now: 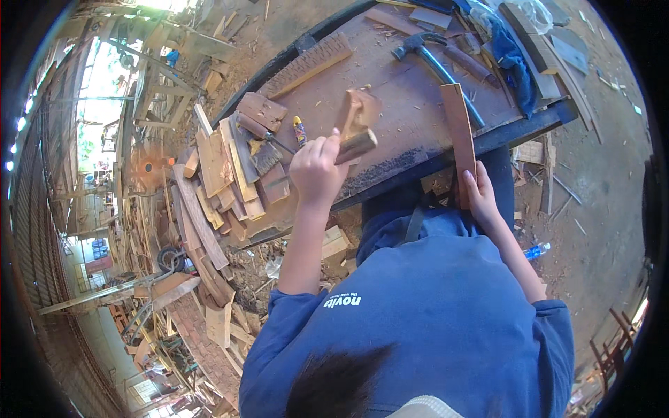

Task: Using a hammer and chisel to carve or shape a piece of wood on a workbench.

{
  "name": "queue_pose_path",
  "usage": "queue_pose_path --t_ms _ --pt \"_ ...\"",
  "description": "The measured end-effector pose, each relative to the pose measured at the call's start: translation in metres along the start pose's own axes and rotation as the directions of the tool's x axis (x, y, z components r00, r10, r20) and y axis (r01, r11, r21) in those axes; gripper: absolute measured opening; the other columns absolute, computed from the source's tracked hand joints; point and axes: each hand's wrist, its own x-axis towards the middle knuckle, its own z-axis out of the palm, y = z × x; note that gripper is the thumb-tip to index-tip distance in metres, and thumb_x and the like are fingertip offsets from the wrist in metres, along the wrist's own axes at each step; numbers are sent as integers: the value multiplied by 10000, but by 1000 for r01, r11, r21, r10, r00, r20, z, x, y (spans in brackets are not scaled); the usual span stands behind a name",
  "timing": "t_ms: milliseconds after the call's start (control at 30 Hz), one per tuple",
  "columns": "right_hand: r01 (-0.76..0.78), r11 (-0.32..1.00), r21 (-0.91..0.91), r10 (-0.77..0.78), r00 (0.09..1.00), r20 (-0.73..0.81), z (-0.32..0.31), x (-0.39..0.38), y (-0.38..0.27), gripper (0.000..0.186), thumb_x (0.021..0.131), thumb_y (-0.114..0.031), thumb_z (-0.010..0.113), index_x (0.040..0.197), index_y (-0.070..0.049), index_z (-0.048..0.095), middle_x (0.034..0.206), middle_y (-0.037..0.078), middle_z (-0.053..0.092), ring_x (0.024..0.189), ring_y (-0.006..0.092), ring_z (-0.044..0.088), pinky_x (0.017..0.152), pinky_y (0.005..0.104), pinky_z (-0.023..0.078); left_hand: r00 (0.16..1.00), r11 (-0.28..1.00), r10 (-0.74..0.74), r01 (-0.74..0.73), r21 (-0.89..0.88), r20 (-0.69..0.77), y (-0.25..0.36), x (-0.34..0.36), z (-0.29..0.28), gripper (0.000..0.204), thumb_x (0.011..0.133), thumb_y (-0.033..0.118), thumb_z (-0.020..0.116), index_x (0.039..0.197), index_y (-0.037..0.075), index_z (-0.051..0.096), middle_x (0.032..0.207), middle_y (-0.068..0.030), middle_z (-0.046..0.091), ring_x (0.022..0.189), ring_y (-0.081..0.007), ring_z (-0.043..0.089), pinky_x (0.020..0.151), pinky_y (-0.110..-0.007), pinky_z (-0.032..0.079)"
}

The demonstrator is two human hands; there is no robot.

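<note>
My left hand (317, 171) is closed around a brown wooden tool (356, 145) with a thick, round, pale-ended part; motion blurs its upper part, so its exact kind is unclear. It is over the workbench (408, 90). To its left lie a tool with a wooden handle and thin metal shaft (263, 131) and a small yellow tube (299, 131). My right hand (479, 189) grips the lower end of a long, flat, reddish-brown board (458, 132). The board stands up at the bench's near edge, its top reaching over the bench beside a hammer (435, 63).
Many wood offcuts (221, 167) are piled at the bench's left end. A rough wood block (310, 66) lies at the far edge. Blue cloth (512, 63) and planks (529, 38) crowd the far right corner. A plastic bottle (536, 251) lies on the floor at right.
</note>
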Motion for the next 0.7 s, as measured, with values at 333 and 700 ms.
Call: queue_pose_path --t_ms 333,700 --pt "-57 997 55 56 998 19 -4 1 2 294 980 -306 506 1114 -45 505 902 8 535 836 89 493 734 247 431 928 954 292 -263 -146 233 57 4 -4 257 672 111 677 918 114 603 719 -28 566 662 -198 615 559 -326 491" --pt "-39 997 61 38 999 17 -2 0 -3 239 995 -279 475 1069 -55 512 782 -27 488 682 48 436 585 215 388 930 803 253 -49 -593 267 11 28 -4 283 648 111 751 889 63 611 802 -36 655 754 -216 667 637 -331 527"
